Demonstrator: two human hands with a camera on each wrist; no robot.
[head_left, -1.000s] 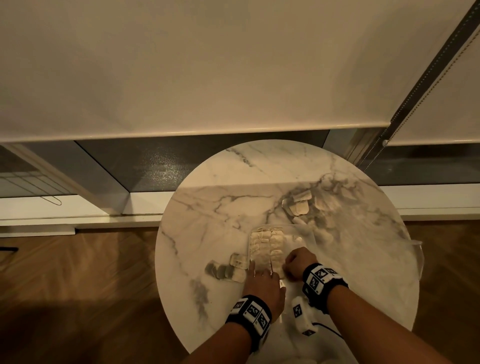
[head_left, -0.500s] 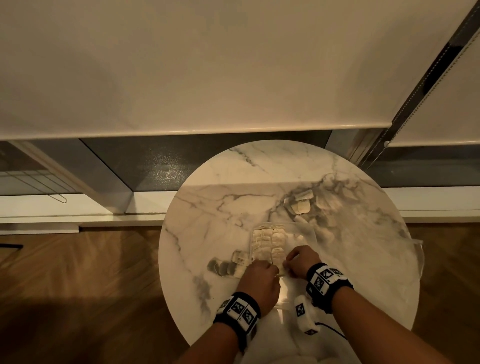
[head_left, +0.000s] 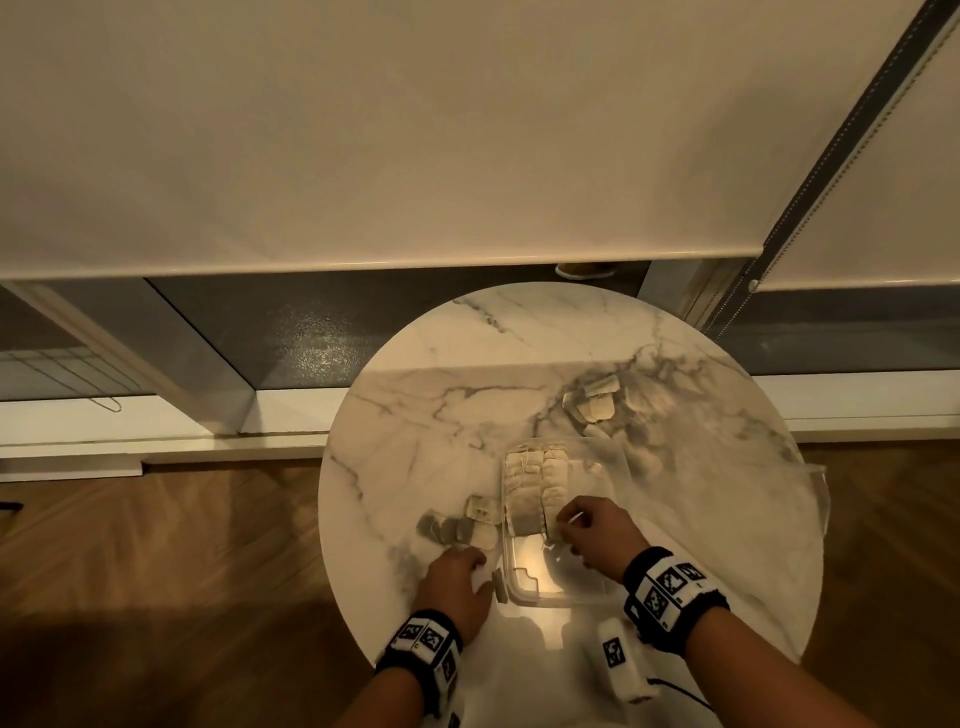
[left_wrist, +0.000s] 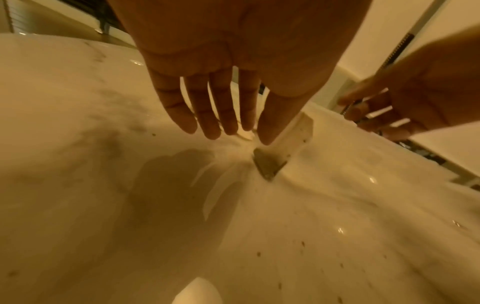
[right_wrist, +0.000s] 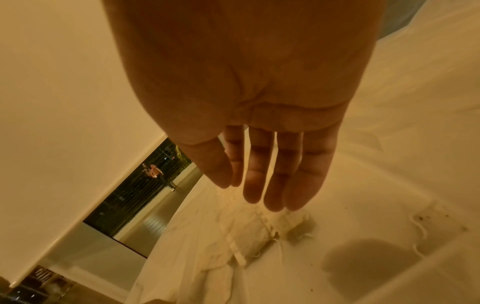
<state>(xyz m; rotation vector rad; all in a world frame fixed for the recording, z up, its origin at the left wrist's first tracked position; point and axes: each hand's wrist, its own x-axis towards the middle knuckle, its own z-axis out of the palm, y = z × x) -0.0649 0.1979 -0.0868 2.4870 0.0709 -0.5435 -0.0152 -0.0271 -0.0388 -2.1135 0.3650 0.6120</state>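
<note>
Tea bags (head_left: 535, 488) packed in box (head_left: 563, 603), just beyond our right hand (head_left: 597, 530).
It hangs slack and empty; our left hand (head_left: 457, 584) is spread flat.

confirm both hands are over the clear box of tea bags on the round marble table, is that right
Not quite. Only the right hand is over the clear box of tea bags on the round marble table. The left hand is outside it, over the tabletop just left of the box, by the loose tea bags. The head view shows this.
</note>
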